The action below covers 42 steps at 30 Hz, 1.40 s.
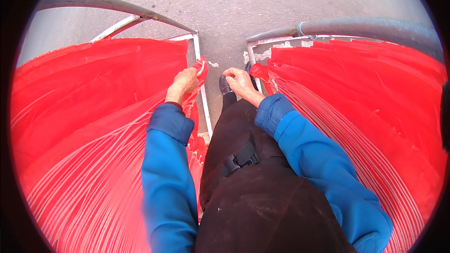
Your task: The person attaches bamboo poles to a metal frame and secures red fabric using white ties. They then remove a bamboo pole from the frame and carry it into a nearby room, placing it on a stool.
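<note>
My left hand (184, 83) is closed on the inner edge of a red sheet (105, 72), thin and gathered, with many pale lines or strings fanning across it. A bunched red tip with a whitish strand sticks out past its fingers. My right hand (240, 83) is held just across the gap, thumb and fingers pinched together; whatever is between them, if anything, is too small to make out. Beside it, to the right, lies the bunched corner of a second red sheet (375, 93), also gathered with pale lines running from it.
White frame bars (197, 49) edge the left sheet, and a similar white bar (252, 56) edges the right one. Grey pipes (117, 5) curve along the far side; the right pipe (375, 24) has a thin tie around it. My dark shoe (225, 84) stands on grey pavement (234, 0).
</note>
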Tool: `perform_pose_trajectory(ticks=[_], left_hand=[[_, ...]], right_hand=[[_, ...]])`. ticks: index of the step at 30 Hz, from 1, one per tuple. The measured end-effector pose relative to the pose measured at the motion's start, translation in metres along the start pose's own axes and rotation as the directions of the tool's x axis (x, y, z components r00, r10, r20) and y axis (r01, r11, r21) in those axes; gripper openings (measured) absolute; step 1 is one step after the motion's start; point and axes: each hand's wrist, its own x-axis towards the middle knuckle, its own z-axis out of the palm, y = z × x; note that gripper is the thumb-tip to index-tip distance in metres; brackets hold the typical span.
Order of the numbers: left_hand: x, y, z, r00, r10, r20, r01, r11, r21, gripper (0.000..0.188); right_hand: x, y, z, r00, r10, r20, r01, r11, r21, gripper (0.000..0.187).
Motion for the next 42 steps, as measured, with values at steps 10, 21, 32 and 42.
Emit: perform_pose_trajectory(ticks=[10, 21, 32, 42], left_hand=[[-0.017, 0.027, -0.014, 0.994, -0.053, 0.092, 0.022, 0.951, 0.309, 0.025], [0.01, 0.015, 0.037, 0.99, 0.011, 0.143, -0.047, 0.966, 0.254, 0.03], [-0.003, 0.06, 0.022, 0.926, 0.187, 0.328, 0.011, 0.854, -0.52, 0.051], [-0.008, 0.096, 0.024, 0.879, 0.364, 0.307, 0.05, 0.571, -0.82, 0.042]], right_hand=[[-0.023, 0.007, -0.012, 0.989, 0.103, 0.107, -0.108, 0.993, 0.044, 0.023], [-0.072, 0.035, -0.008, 0.965, 0.241, 0.099, -0.256, 0.949, 0.186, 0.019], [-0.103, 0.039, -0.041, 0.883, 0.407, 0.233, -0.467, 0.804, 0.367, 0.018], [-0.122, 0.043, -0.038, 0.815, 0.565, 0.128, -0.496, 0.565, 0.659, 0.069]])
